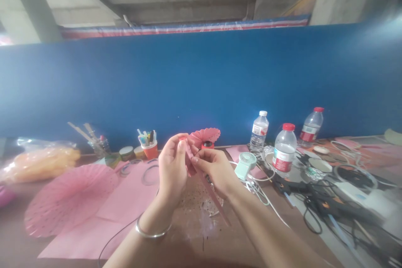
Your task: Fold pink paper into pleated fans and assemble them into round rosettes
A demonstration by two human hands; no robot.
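Observation:
Above the middle of the table, my left hand is closed on a narrow folded strip of pink paper, thumb uppermost. My right hand pinches the same strip just beside it, and the strip's free end slants down to the right below that hand. Behind my fingers, a pleated pink paper fan with dark specks opens out; whether it joins the strip is hidden. Close behind my right hand shows a small red and black round object.
Pink paper sheets and a large pleated pink fan lie left. An orange cup of pens stands behind. To the right are water bottles, a mint handheld fan and tangled cables. A blue partition closes off the back.

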